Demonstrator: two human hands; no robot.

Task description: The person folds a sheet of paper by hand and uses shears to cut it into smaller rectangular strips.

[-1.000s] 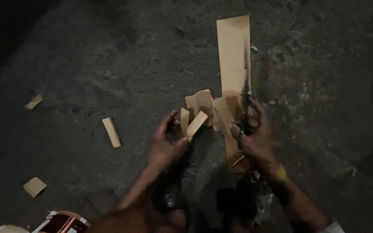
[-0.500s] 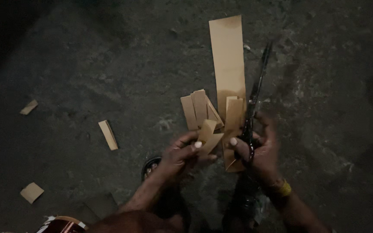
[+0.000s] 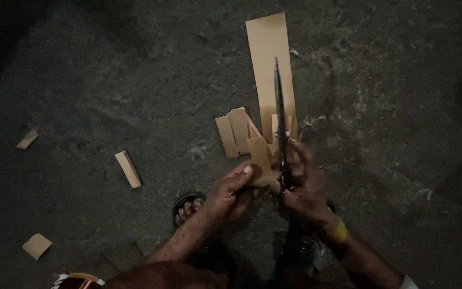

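Scissors (image 3: 280,128) point away, gripped by the right hand (image 3: 303,184) with fingers curled through the handles. The left hand (image 3: 235,190) pinches a small cardboard strip (image 3: 259,158) (thumb on top) beside the blades, above the dark floor (image 3: 108,80).

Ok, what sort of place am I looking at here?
Probably a rough outdoor yard or bare workshop floor, dimly lit. The ground is dark, uneven concrete or packed earth, cardboard offcuts lie scattered on it, and a sandalled foot shows the person working low over it.
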